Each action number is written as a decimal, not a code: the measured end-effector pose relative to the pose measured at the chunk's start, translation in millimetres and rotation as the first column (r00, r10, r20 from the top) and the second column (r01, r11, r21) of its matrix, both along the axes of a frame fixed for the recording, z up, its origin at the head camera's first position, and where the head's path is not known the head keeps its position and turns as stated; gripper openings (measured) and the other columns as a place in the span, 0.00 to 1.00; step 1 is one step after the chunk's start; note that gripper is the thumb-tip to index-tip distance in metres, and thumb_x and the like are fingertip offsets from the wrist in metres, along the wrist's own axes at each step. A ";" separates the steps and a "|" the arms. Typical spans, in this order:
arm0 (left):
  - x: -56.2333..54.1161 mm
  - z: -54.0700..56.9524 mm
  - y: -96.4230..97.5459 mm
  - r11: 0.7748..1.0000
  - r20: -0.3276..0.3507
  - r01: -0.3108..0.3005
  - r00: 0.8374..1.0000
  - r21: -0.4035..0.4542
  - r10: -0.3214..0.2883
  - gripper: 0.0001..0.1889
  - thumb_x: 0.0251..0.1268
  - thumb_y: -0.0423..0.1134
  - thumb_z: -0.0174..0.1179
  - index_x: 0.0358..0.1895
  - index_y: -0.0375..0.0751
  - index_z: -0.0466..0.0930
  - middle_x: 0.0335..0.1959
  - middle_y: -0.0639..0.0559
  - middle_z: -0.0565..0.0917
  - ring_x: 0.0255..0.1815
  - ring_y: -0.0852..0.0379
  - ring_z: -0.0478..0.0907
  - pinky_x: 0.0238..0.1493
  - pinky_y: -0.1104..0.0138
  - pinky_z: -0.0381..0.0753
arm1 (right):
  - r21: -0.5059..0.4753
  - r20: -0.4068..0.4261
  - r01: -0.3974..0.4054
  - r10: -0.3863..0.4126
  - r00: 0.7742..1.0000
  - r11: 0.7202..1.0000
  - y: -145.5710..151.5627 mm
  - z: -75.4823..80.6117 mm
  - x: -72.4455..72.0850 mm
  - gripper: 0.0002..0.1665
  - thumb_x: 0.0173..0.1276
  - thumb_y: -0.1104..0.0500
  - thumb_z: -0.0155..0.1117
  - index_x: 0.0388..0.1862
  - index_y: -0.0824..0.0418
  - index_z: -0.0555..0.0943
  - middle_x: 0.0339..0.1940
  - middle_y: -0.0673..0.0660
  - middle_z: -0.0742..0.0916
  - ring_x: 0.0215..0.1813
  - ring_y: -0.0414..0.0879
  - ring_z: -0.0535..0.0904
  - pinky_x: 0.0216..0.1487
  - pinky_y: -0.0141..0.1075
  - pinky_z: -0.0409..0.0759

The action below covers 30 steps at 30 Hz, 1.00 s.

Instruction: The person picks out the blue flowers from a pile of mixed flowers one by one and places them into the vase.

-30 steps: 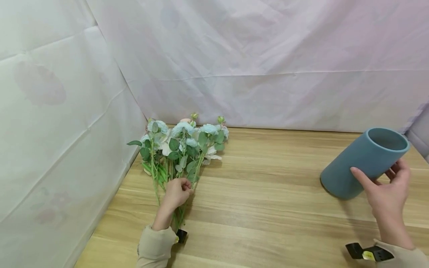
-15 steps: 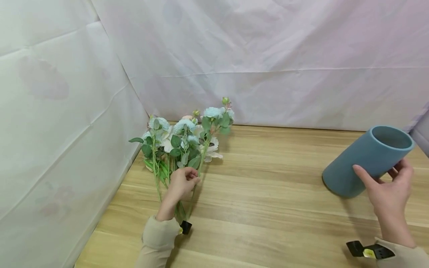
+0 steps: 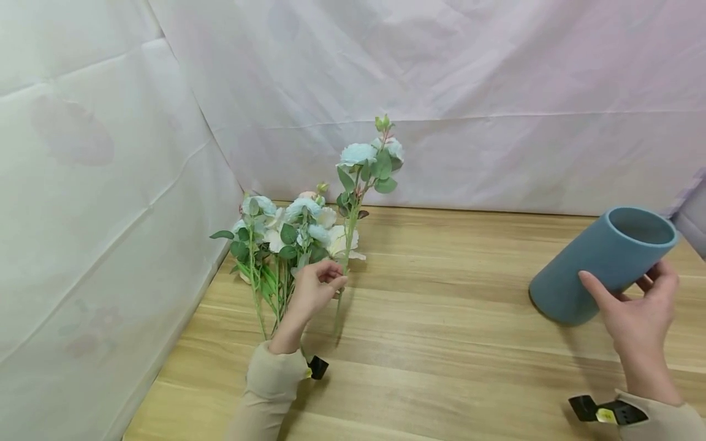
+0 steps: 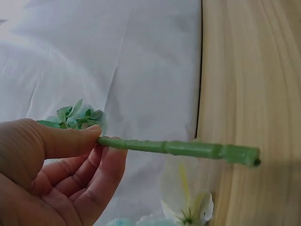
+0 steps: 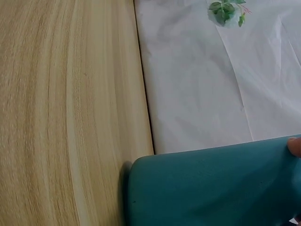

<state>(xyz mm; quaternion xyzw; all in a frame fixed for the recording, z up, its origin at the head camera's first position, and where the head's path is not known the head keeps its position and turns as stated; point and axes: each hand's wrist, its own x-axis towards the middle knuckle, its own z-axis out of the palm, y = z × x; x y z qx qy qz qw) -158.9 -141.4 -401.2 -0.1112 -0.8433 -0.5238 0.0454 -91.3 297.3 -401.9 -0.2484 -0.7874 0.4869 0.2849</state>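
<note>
My left hand [image 3: 317, 288] pinches the green stem [image 4: 188, 149] of an artificial flower between thumb and fingertips. That flower [image 3: 358, 154] has pale blue blooms, green leaves and a small bud, and stands raised above the others, its stem's lower end pointing down. Beside it, the remaining flowers [image 3: 302, 208], blue and white, lie bunched on the table at the left. At the right, my right hand [image 3: 642, 312] holds a blue-grey cylindrical vase [image 3: 590, 263], thumb on its near side. The vase leans to the right, its open mouth up, its base edge at the table.
The wooden table [image 3: 441, 343] stretches between the flowers and the vase. A pale cloth backdrop [image 3: 441, 153] rises along the back edge, and another cloth wall [image 3: 99, 214] borders the left side.
My left hand has drawn one blue flower up and to the right, out of the bunch. The right hand and the tilted vase have stayed nearly in place.
</note>
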 end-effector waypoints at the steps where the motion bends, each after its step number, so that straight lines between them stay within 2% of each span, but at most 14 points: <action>1: -0.6 0.5 2.1 1.000 -0.005 0.004 1.000 0.015 -0.004 0.03 0.55 0.25 0.63 0.33 0.28 0.80 0.25 0.44 0.81 0.23 0.54 0.78 0.21 0.68 0.80 | 0.009 -0.001 0.000 0.000 1.000 1.000 -0.1 -0.7 0.1 0.50 0.56 0.63 0.69 0.71 0.44 0.53 0.62 0.41 0.64 0.61 0.36 0.63 0.59 0.31 0.70; 9: -2.6 0.8 16.8 0.997 -0.036 0.024 0.999 0.071 -0.021 0.04 0.54 0.24 0.64 0.33 0.28 0.80 0.27 0.40 0.82 0.26 0.47 0.81 0.22 0.67 0.82 | 0.082 -0.010 0.003 -0.002 1.000 0.997 0.2 -5.8 0.8 0.49 0.56 0.61 0.70 0.71 0.44 0.53 0.63 0.42 0.64 0.61 0.37 0.64 0.52 0.25 0.72; 14: -3.1 0.3 22.1 0.994 -0.040 0.044 0.998 0.104 -0.040 0.04 0.54 0.25 0.64 0.33 0.28 0.80 0.28 0.38 0.82 0.26 0.43 0.81 0.22 0.64 0.82 | 0.088 -0.019 0.002 0.000 1.000 0.996 -2.1 -6.9 1.6 0.49 0.55 0.62 0.70 0.71 0.45 0.54 0.61 0.42 0.65 0.60 0.37 0.64 0.48 0.21 0.72; 20: -4.0 0.1 27.1 0.994 -0.033 0.051 0.998 0.097 -0.048 0.03 0.55 0.24 0.64 0.33 0.29 0.81 0.26 0.41 0.82 0.25 0.46 0.81 0.22 0.67 0.82 | 0.060 -0.029 -0.029 0.030 0.999 0.998 -7.2 -4.4 1.6 0.50 0.53 0.64 0.72 0.70 0.48 0.56 0.58 0.43 0.66 0.58 0.39 0.66 0.39 0.14 0.68; 30: -5.8 0.6 33.5 0.994 -0.048 0.067 0.997 0.092 -0.063 0.03 0.55 0.24 0.63 0.33 0.29 0.81 0.26 0.41 0.82 0.24 0.51 0.80 0.21 0.68 0.81 | 0.044 -0.023 -0.068 0.069 0.997 0.997 -19.2 -1.7 3.6 0.50 0.52 0.65 0.73 0.69 0.48 0.57 0.58 0.43 0.67 0.56 0.38 0.66 0.38 0.13 0.68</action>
